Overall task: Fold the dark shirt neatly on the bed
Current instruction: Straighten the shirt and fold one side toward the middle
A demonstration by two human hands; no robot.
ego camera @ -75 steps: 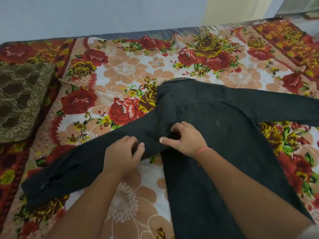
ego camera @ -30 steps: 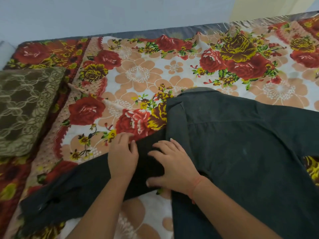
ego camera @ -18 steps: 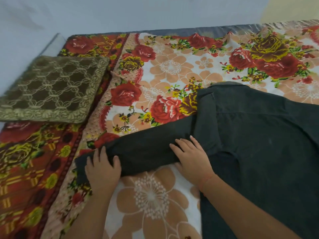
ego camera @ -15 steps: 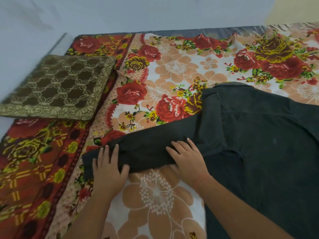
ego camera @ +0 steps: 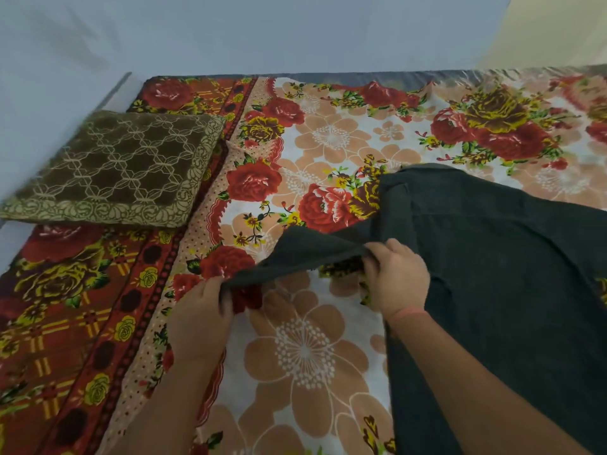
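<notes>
Obs., head view. Your left hand point(ego camera: 200, 310) pinches the outer end of the dark shirt's sleeve point(ego camera: 302, 254); thumb and fingers are closed on the cloth edge, and that end is raised off the bedsheet point(ego camera: 305, 353). Your right hand point(ego camera: 395, 277) grips the same sleeve nearer the shirt body, fingers curled around a bunched fold of fabric. A thin orange band sits at the right wrist point(ego camera: 405, 312).

The sleeve spans between your two hands, sagging slightly, with the floral sheet visible underneath it.

The dark shirt point(ego camera: 499, 290) lies on the bed toward 3 o'clock from frame centre. Its body is spread flat, running from about 1 o'clock down to the 5 o'clock corner, where it leaves the frame. Your right forearm crosses over its lower part. The shirt's top edge sits at roughly 1 o'clock; whether a collar shows there, cannot tell.

A brown patterned cushion point(ego camera: 115, 165) rests at 10 o'clock, well apart from the shirt, partly on the sheet's red border.

A pale wall point(ego camera: 262, 31) runs along 12 o'clock.
</notes>
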